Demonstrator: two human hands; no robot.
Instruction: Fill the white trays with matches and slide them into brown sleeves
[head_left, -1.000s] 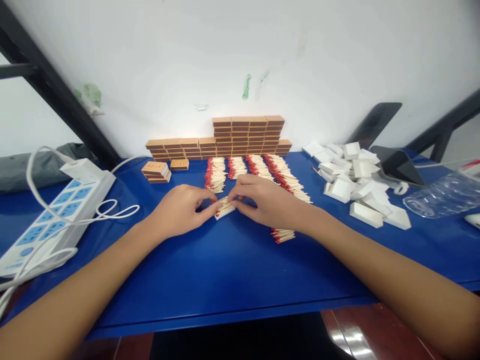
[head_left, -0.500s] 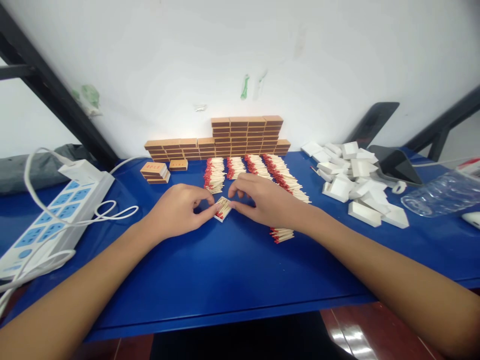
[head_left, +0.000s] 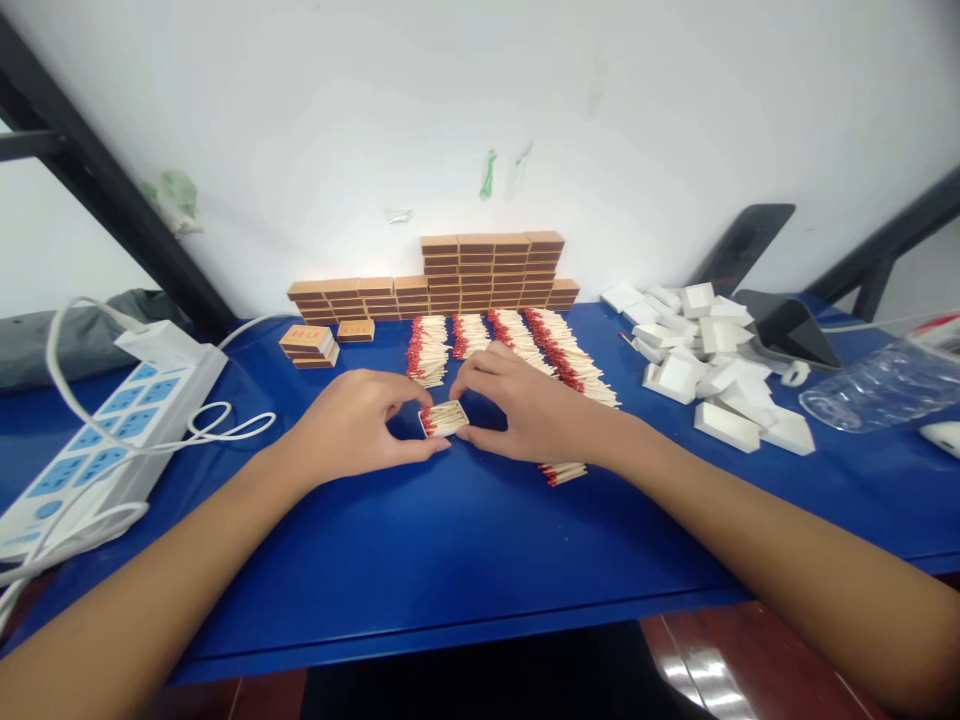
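Note:
A small white matchbox tray (head_left: 465,415) filled with red-headed matches (head_left: 447,419) lies between my two hands, low over the blue table. The match heads in it point left. My left hand (head_left: 349,422) grips the tray's left part, index finger at the far left corner and thumb along the near side. My right hand (head_left: 525,405) curls around its right end, thumb at the near right corner and index finger arched above. Just behind stand rows of loose matches (head_left: 427,350), partly hidden by my right hand. More matches (head_left: 562,472) show below my right wrist.
Stacked brown matchboxes (head_left: 491,280) line the wall, with a few separate matchboxes (head_left: 309,345) at left. A pile of white trays (head_left: 727,375) lies right, near a plastic bottle (head_left: 885,385). A power strip (head_left: 105,440) with white cables occupies the left.
The tray of matches has turned from a slant to nearly level, its match heads now facing left. My left thumb has slid along its near side, and my right fingers have shifted slightly left.

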